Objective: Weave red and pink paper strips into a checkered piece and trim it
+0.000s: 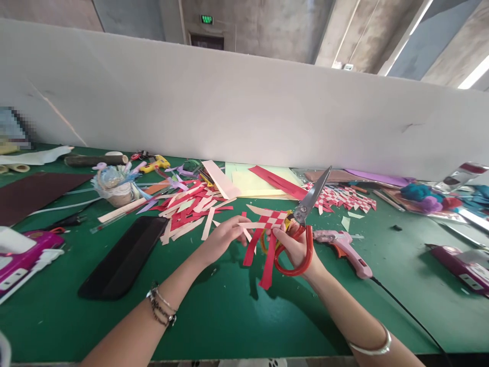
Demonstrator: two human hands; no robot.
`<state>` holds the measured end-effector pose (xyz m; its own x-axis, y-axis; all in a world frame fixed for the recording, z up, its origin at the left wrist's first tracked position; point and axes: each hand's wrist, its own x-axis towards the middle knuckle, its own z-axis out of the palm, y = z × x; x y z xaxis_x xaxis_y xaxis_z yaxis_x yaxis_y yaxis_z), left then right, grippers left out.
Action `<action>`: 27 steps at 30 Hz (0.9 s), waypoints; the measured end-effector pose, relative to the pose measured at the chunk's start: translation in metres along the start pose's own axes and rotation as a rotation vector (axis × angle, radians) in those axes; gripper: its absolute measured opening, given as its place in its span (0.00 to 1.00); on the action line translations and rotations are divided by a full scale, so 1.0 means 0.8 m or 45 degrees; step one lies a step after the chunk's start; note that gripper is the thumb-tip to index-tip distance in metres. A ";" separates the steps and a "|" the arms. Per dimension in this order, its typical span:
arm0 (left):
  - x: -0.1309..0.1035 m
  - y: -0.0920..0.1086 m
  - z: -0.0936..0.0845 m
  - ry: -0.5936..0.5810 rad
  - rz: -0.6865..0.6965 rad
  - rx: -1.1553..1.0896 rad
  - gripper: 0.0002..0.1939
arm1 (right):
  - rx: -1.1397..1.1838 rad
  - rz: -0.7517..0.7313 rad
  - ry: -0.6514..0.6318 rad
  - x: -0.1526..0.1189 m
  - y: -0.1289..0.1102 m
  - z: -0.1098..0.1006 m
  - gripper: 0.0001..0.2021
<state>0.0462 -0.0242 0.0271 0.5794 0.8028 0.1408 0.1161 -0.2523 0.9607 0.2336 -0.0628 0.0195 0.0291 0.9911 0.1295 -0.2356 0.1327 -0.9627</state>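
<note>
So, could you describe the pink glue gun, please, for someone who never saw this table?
On the green table, find the right hand holding red-handled scissors. Just right of it lies the glue gun, with a black cord. Its pale pink body and orange trigger set it apart from the magenta device farther right.

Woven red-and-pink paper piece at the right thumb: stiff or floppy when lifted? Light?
The woven paper piece is probably very light: its strips look thin. Its loose red strips should bend easily, since they extend past the weave unbraced. The checkered middle is likely stiffer, with strips crossing there.
</note>
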 end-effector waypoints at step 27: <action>0.004 0.015 -0.028 1.004 0.229 -0.175 0.18 | -1.528 -0.265 -0.372 -0.004 -0.004 -0.007 0.19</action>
<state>0.0313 -0.0125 0.0447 -0.1636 0.9132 0.3731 -0.0539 -0.3859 0.9210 0.2398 -0.0666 0.0212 -0.2929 0.9339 0.2051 0.7848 0.3573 -0.5064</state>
